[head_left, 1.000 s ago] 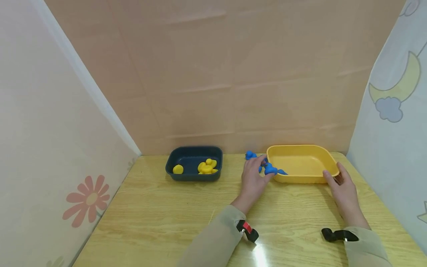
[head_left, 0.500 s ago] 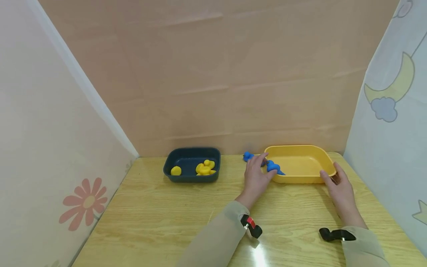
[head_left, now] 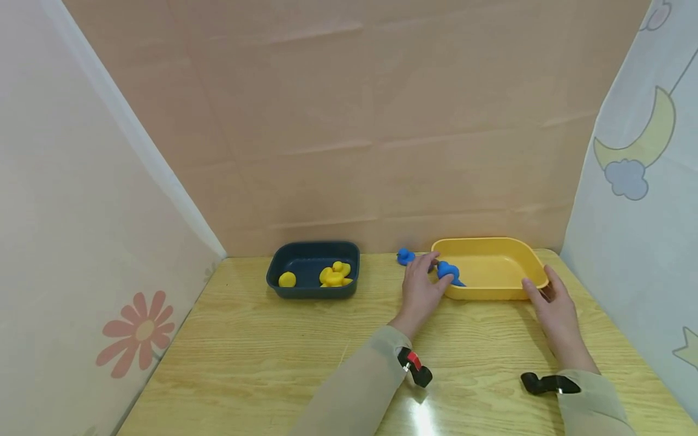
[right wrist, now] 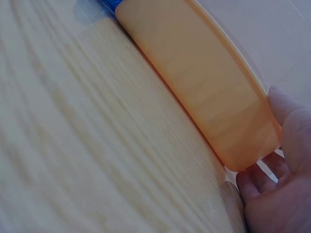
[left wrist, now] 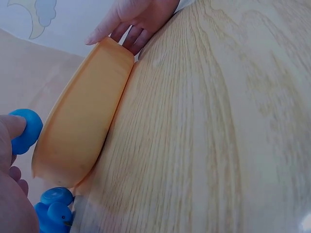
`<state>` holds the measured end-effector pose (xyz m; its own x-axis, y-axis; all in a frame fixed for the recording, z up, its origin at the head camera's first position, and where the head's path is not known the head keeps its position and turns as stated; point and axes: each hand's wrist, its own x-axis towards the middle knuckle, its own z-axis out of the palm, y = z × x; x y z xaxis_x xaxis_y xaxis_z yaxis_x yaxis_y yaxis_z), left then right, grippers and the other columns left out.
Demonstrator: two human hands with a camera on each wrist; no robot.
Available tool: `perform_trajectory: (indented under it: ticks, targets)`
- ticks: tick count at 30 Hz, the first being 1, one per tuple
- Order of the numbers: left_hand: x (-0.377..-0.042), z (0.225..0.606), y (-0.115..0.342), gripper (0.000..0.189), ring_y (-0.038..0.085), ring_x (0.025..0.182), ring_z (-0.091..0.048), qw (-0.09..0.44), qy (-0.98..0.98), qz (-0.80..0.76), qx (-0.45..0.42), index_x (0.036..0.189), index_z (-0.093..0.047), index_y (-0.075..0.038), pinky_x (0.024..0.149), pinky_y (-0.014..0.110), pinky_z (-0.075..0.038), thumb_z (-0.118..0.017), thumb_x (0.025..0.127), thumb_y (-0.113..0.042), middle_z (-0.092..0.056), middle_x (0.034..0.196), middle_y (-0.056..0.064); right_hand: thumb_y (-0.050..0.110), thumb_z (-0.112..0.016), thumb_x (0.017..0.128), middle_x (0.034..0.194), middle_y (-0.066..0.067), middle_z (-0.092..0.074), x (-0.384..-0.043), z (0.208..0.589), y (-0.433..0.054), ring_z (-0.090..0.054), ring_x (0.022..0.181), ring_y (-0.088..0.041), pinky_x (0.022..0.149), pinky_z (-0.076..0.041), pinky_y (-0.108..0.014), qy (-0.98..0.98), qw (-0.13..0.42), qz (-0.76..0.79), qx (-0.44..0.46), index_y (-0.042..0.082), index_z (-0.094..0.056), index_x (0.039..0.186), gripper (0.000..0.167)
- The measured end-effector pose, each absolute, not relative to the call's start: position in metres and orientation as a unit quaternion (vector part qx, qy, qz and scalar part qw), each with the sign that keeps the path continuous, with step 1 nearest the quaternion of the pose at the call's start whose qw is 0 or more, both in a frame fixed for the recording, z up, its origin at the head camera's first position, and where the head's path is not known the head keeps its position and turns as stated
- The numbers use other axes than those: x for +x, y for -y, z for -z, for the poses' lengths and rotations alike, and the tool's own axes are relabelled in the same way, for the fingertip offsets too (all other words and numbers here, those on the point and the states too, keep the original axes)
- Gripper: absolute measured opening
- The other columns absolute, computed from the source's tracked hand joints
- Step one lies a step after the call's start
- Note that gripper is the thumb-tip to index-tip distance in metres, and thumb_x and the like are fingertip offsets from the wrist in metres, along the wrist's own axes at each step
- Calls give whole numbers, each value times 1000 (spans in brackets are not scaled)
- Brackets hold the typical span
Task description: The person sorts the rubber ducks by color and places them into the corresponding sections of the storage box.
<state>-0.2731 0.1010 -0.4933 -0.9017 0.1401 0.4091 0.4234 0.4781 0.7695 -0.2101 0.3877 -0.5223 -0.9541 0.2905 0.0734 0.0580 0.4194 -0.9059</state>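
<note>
Left hand (head_left: 421,292) pinches blue duck (head_left: 448,272) at left end of yellow tray (head_left: 491,293); right hand (head_left: 556,310) grips its right near corner. Yellow ducks (head_left: 334,278) in navy tray (head_left: 313,293), left on desk (head_left: 262,363).

Tabletop (head_left: 234,339): pale yellow wood, grain plain to see; bright patch of glare (head_left: 422,418) at the near side.
Back sheet (head_left: 305,115): tan, faint horizontal creases, upright behind the table's far edge.
Left panel (head_left: 65,200): off-white, along the table's left side.
Flower print (head_left: 144,330): reddish-pink petals, paler round centre, low on left panel.
Right panel (head_left: 638,260): off-white.
Moon print (head_left: 662,133): pale yellow crescent, thin line running up from it.
Cloud print (head_left: 627,178): grey-blue, outlined, touching the moon's lower curve.
Star print (head_left: 689,350): pale, partly out of view.
</note>
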Motion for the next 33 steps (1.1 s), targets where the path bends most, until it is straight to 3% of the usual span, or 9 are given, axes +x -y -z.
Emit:
perform_trajectory:
  ticks: [4,11,24,33]
  targets:
    - [-273,494,-101,50,15,126,-62,144,848,483,-166,149,-67,-15,107,26,-50,-83,102,-23,-71,136,0,54,-52,115,180,-28,-7,-210,523,-388,-18,162,-55,101,-24,4,835,107,-530,-104,16,3,178,92]
    - [-273,504,-96,47,20,140,-56,147,851,487,-130,149,-69,-17,116,39,-49,-81,104,-25,-65,147,0,55,-53,115,181,-27,-7,-210,523,-388,-17,162,-55,102,-25,3,836,106,-528,-103,16,3,179,93]
    - [-284,524,-71,42,27,134,-57,188,857,470,-100,143,-73,-13,112,46,-51,-83,102,-19,-64,145,4,56,-52,114,181,-26,-5,-209,522,-387,-15,163,-53,102,-26,3,833,105,-533,-107,17,3,179,93]
    - [-287,530,-64,47,29,137,-56,171,865,465,-85,147,-71,-14,116,45,-48,-83,103,-22,-64,147,6,54,-53,115,182,-25,-4,-212,524,-388,-15,163,-52,105,-27,1,831,107,-536,-102,18,3,179,92]
